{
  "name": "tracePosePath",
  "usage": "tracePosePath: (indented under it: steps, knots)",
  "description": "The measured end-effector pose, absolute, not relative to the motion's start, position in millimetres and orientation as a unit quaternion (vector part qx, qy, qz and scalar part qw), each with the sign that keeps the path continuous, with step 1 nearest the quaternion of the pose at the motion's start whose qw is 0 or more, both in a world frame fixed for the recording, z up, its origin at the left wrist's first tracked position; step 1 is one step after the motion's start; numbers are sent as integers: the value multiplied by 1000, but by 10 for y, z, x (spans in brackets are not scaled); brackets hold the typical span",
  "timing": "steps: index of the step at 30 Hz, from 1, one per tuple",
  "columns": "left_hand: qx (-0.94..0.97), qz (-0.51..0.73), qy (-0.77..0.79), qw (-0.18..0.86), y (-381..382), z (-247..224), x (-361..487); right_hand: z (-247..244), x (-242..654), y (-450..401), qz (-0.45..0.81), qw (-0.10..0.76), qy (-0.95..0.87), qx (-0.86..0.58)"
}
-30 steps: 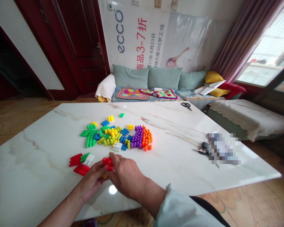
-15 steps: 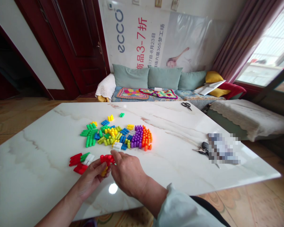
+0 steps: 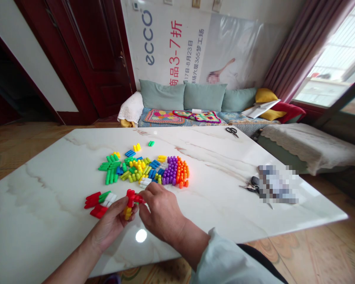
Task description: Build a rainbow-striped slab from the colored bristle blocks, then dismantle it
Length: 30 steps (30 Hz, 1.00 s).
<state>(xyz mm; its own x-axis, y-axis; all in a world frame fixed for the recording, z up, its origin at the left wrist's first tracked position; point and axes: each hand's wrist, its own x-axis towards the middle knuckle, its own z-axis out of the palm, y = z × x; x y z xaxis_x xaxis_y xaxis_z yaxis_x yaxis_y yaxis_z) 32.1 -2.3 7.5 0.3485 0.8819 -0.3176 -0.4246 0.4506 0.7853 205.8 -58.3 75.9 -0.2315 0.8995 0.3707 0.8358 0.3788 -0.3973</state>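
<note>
My left hand [image 3: 116,215] is closed around a small assembly of red and yellow plastic building blocks [image 3: 130,200], held above the near side of the table. My right hand [image 3: 160,209] pinches the right end of the red blocks between thumb and fingers; its fingertips partly cover that end. Beside my left hand lie loose red blocks [image 3: 98,211], a green block [image 3: 105,196] and a white block [image 3: 109,200]. Past the hands spreads a pile of green [image 3: 111,175], yellow [image 3: 138,163], blue, purple [image 3: 170,170] and orange blocks [image 3: 183,172].
The white marble-patterned table [image 3: 213,221] bears black-handled scissors [image 3: 232,131] at its far edge. Another pair of scissors [image 3: 255,183] lies at the right beside a blurred-out item [image 3: 276,184]. Behind the table stands a sofa [image 3: 162,96] with cushions.
The red and yellow block assembly has turned in my hands, so a red piece now points to the right. My right hand has shifted slightly right along it.
</note>
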Motion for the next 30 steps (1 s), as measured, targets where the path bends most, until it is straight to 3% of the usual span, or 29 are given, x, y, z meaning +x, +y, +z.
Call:
tracePosePath:
  steps: [13, 30]
  knots:
    - [589, 416, 443, 533, 7, 32, 359, 705, 2130, -563, 76, 263, -768, -579]
    - [485, 456, 444, 599, 34, 41, 417, 822, 3185, -198, 38, 338, -578, -741]
